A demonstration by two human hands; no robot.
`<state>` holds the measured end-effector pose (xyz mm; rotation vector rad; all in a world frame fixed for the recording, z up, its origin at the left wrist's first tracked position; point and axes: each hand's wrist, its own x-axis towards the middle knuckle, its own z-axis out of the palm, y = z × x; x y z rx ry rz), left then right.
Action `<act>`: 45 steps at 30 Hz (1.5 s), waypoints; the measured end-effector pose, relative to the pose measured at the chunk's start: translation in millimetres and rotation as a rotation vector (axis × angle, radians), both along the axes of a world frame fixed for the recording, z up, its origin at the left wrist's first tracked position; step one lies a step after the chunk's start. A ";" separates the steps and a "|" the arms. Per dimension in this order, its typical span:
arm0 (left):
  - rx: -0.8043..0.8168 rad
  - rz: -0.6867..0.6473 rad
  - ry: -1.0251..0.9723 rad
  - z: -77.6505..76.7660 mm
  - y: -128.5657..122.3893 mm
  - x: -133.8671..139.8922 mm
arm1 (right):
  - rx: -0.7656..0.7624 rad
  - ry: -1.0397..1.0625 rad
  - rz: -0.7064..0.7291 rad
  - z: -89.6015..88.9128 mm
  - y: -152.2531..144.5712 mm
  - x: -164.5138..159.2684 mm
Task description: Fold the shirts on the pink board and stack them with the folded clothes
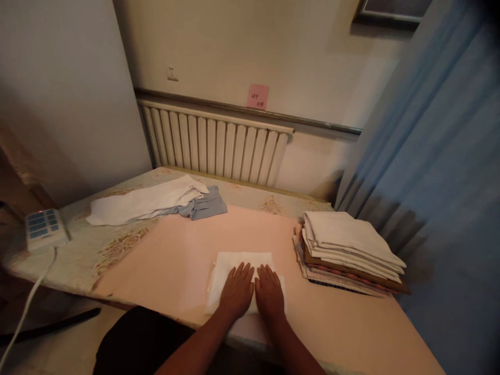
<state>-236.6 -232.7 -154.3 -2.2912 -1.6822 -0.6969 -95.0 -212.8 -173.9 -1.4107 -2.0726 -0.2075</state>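
A folded white cloth (224, 264) lies flat on the pink table cover (156, 260), near the front edge. My left hand (238, 289) rests palm down on it, fingers stretched out and pointing away from me. Close beside it, my right hand (269, 291) presses flat on the same cloth, its fingers also extended. The two hands nearly touch at the index fingers and thumbs. Neither one grips anything. Parts of the cloth are hidden under my palms.
A stack of folded fabrics (351, 239) stands to the right, beside a blue curtain (441, 208). Loose white cloth (144, 200) and a grey-blue garment (211, 203) lie at the back left. A power strip (45, 229) with its cord sits far left. A radiator (219, 143) lines the wall.
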 end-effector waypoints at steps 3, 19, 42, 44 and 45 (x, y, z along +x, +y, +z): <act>0.001 -0.006 0.001 0.1 0.2 0.0 | -0.012 -0.010 0.005 0.3 0.1 0.2; 0.054 0.017 0.010 -4.5 1.6 0.5 | 0.008 -0.017 -0.020 -2.0 1.0 -0.3; -0.018 -0.046 0.040 -1.5 1.9 -7.2 | -0.018 -0.013 -0.017 -0.1 -3.6 4.3; -0.029 -0.061 0.056 -1.1 1.5 -12.1 | -0.018 -0.017 -0.029 0.7 -6.1 6.8; -0.033 -0.063 0.059 -0.7 1.1 -15.3 | -0.014 -0.018 -0.035 1.3 -7.3 8.1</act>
